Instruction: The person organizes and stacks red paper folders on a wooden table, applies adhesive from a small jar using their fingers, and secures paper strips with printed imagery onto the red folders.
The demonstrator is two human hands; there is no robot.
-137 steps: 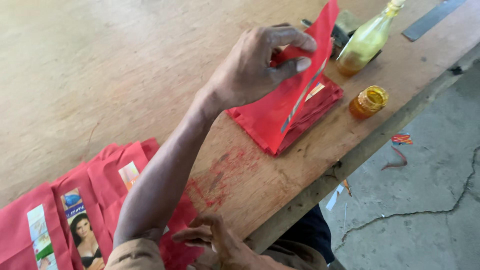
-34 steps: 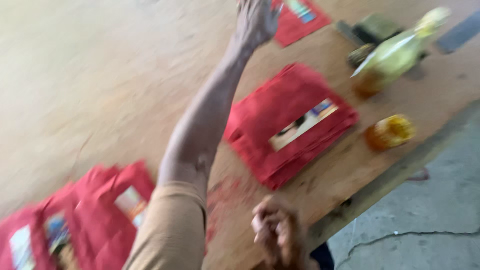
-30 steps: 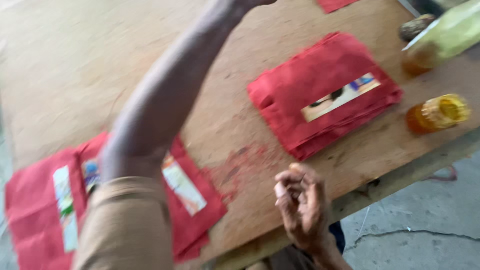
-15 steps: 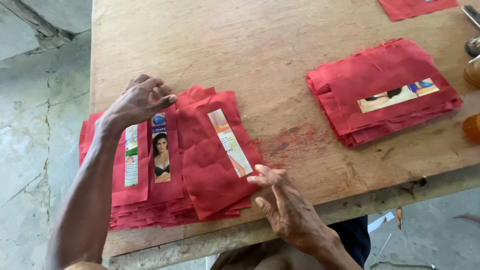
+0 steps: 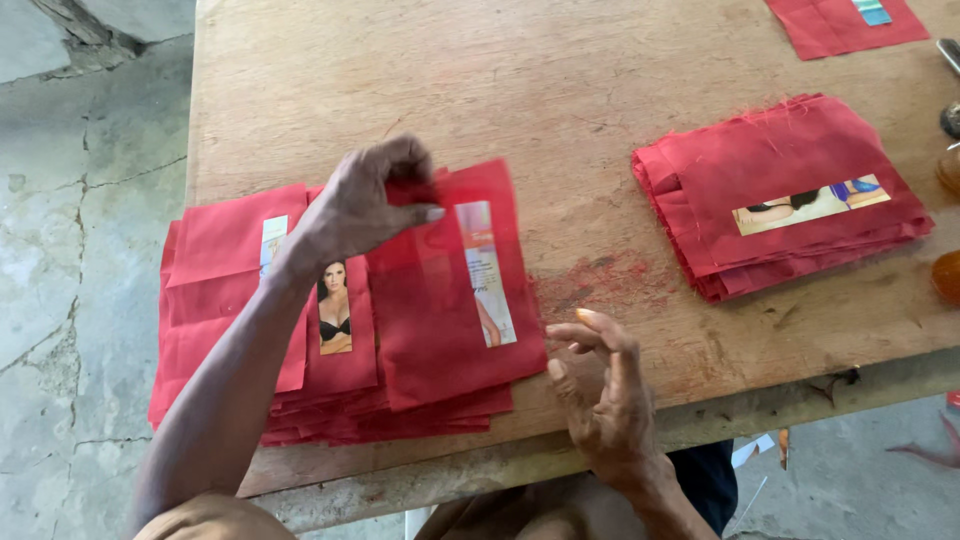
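The red sheet (image 5: pixel 455 290), left of centre, we pinch by its top edge in our left hand (image 5: pixel 365 205), while our right hand (image 5: pixel 605 390) hovers empty and loosely curled beside it.

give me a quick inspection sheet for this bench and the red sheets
surface: worn wooden table, red stain near the front edge
job's things: left hand pinches the top red sheet of the fanned red pile
clutter: second red stack at right; single red piece at the far edge; amber objects cut off at the right edge
fingers: right hand empty, fingers curled by the pile
cables: nothing seen
surroundings: cracked concrete floor
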